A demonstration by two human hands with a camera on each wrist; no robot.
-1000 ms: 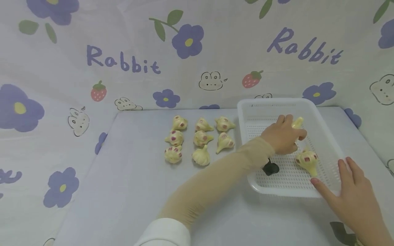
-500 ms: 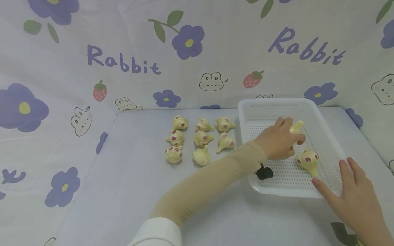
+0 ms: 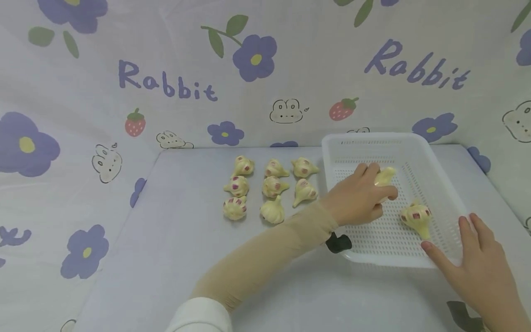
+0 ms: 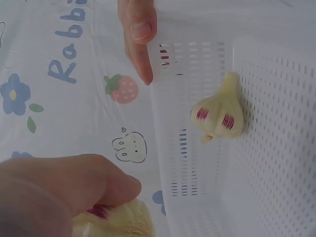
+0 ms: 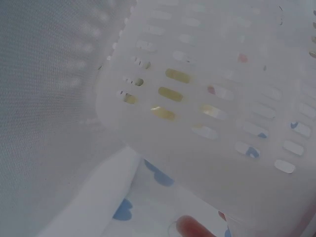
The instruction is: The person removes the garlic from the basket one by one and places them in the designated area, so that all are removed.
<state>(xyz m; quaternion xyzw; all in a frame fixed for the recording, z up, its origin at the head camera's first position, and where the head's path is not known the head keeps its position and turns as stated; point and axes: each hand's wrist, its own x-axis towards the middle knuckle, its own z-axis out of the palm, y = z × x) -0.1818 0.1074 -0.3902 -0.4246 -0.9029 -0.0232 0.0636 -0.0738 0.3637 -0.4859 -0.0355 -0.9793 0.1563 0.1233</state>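
Note:
My left hand [image 3: 360, 197] grips a garlic bulb [image 3: 385, 176] over the left half of the white plastic basket [image 3: 445, 193]. In the left wrist view the thumb presses on this bulb [image 4: 123, 222], and purple patches show on its skin. Another garlic bulb [image 3: 416, 217] lies on the basket floor, nearer the right side. The right hand [image 3: 481, 263] rests on the basket's front right corner, fingers fairly straight and spread over the rim. Seen from the right wrist, only one fingertip [image 5: 192, 227] shows beside the slotted basket wall.
Several garlic bulbs [image 3: 271, 186] lie in rough rows on the pale tabletop [image 3: 166, 258], left of the basket. A dark piece [image 3: 339, 243] sits under the left wrist at the basket's near left corner. Patterned cloth [image 3: 186, 46] hangs behind.
My left hand has moved left and a little toward me inside the basket, the garlic bulb still in its grip. The right hand and the other bulbs stay about where they were.

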